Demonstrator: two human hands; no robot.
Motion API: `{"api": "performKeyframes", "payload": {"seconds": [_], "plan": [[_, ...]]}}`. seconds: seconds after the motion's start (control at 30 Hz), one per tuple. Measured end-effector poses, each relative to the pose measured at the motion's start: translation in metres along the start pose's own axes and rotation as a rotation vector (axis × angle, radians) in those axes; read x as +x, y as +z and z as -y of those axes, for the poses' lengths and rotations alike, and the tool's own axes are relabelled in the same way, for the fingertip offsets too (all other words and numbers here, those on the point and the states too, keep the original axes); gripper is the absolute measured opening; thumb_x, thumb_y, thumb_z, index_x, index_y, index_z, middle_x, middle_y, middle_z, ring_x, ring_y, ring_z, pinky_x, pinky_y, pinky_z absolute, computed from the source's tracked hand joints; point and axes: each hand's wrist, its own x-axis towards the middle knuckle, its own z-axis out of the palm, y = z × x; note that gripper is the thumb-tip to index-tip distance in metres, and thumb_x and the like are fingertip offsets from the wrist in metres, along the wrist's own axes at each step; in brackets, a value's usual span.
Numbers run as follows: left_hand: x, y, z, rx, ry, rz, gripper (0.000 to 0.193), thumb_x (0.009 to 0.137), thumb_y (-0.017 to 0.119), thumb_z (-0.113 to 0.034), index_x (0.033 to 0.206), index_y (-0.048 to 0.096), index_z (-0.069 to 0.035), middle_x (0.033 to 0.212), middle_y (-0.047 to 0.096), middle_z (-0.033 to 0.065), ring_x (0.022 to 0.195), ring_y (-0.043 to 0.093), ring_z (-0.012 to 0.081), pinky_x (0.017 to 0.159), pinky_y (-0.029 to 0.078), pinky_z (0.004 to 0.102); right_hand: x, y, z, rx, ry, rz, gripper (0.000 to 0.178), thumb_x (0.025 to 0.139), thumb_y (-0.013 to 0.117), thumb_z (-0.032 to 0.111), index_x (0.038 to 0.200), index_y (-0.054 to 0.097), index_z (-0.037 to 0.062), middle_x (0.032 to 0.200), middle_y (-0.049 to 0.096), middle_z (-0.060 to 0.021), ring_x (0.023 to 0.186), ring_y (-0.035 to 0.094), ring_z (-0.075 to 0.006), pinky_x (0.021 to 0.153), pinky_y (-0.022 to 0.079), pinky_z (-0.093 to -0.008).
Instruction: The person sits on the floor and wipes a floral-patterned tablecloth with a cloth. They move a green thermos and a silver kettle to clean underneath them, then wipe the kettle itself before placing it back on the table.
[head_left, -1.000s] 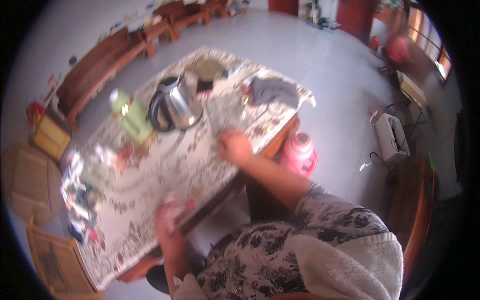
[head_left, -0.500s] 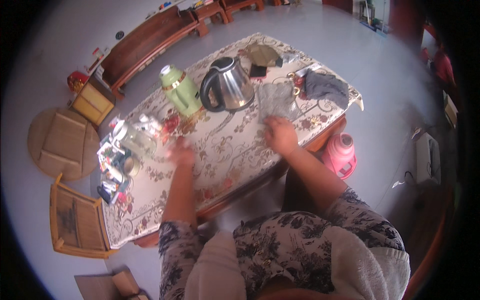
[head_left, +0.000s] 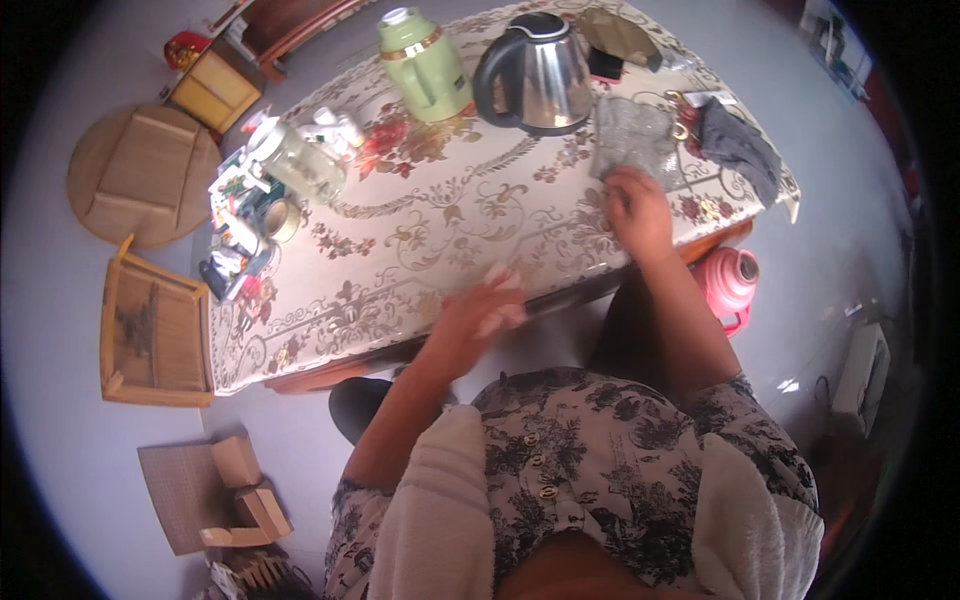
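Observation:
My left hand point(head_left: 478, 312) is over the table's near edge, its fingers closed around a crumpled pinkish-white piece point(head_left: 508, 298) that looks like cloth or tissue; blur hides its exact kind. My right hand point(head_left: 642, 215) lies further right on the table, fingers curled at the near edge of a shiny grey cloth point(head_left: 636, 135) spread flat. Behind that cloth stands a steel electric kettle point(head_left: 560, 80) with a black handle. A dark grey cloth point(head_left: 740, 145) lies bunched to its right.
On the patterned tablecloth point(head_left: 450, 235) stand a green thermos point(head_left: 425, 75), a glass jar point(head_left: 300, 165), a roll of tape point(head_left: 282, 220) and several small items. A pink thermos point(head_left: 727, 280) stands on the floor at right. A wooden stool point(head_left: 155, 330) and cardboard box point(head_left: 185, 490) are at left.
My left hand has come from the left part of the table toward me and right, the pale piece now showing in it. My right hand stays at the grey cloth's edge. The view has shifted.

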Motion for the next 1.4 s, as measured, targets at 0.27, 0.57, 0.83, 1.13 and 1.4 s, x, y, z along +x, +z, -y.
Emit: {"api": "performKeyframes", "payload": {"seconds": [0.27, 0.57, 0.83, 1.13, 1.4], "plan": [[-0.047, -0.068, -0.041, -1.036, -0.276, -0.877, 0.053, 0.093, 0.060, -0.046, 0.129, 0.046, -0.011, 0.121, 0.053, 0.0073, 0.115, 0.053, 0.0183, 0.105, 0.041, 0.0396, 0.009, 0.000, 0.103, 0.373, -0.144, 0.180, 0.050, 0.083, 0.066, 0.006, 0.131, 0.054, 0.0091, 0.144, 0.042, -0.0217, 0.137, 0.036, -0.0403, 0.112, 0.031, -0.0474], [-0.050, -0.072, 0.018, 0.201, -0.375, -0.507, 0.073, 0.094, 0.048, -0.055, 0.144, 0.038, -0.003, 0.148, 0.040, 0.0196, 0.138, 0.037, 0.0340, 0.111, 0.029, 0.0452, 0.013, 0.111, 0.176, 0.644, -0.135, 0.790, 0.056, 0.081, 0.069, 0.024, 0.134, 0.054, 0.0113, 0.143, 0.045, -0.0210, 0.126, 0.051, -0.0354, 0.106, 0.042, -0.0402], [-0.072, -0.063, 0.034, 0.838, -0.491, -0.356, 0.099, 0.074, 0.070, -0.062, 0.148, 0.036, -0.005, 0.153, 0.036, 0.0164, 0.143, 0.028, 0.0366, 0.113, 0.020, 0.0610, 0.077, 0.223, 0.178, -0.418, -0.109, 0.580, 0.062, 0.091, 0.048, 0.057, 0.142, 0.048, 0.0197, 0.153, 0.033, -0.0178, 0.143, 0.026, -0.0424, 0.113, 0.019, -0.0631], [-0.076, -0.069, 0.026, 0.780, -0.578, -0.251, 0.103, 0.062, 0.084, -0.046, 0.146, 0.038, -0.007, 0.155, 0.034, 0.0116, 0.145, 0.027, 0.0333, 0.116, 0.019, 0.0550, 0.030, 0.295, 0.263, 0.102, -0.837, 0.760, 0.030, 0.093, 0.053, 0.033, 0.120, 0.060, 0.0242, 0.138, 0.051, -0.0055, 0.129, 0.045, -0.0297, 0.103, 0.031, -0.0549], [-0.068, -0.068, 0.028, 0.848, -0.551, -0.261, 0.103, 0.061, 0.086, -0.043, 0.146, 0.038, -0.008, 0.155, 0.034, 0.0134, 0.144, 0.028, 0.0328, 0.116, 0.024, 0.0508, 0.066, 0.217, 0.154, -0.566, -0.163, 0.725, 0.045, 0.093, 0.050, 0.025, 0.138, 0.049, 0.0252, 0.144, 0.044, -0.0110, 0.140, 0.032, -0.0388, 0.112, 0.019, -0.0605]]}}
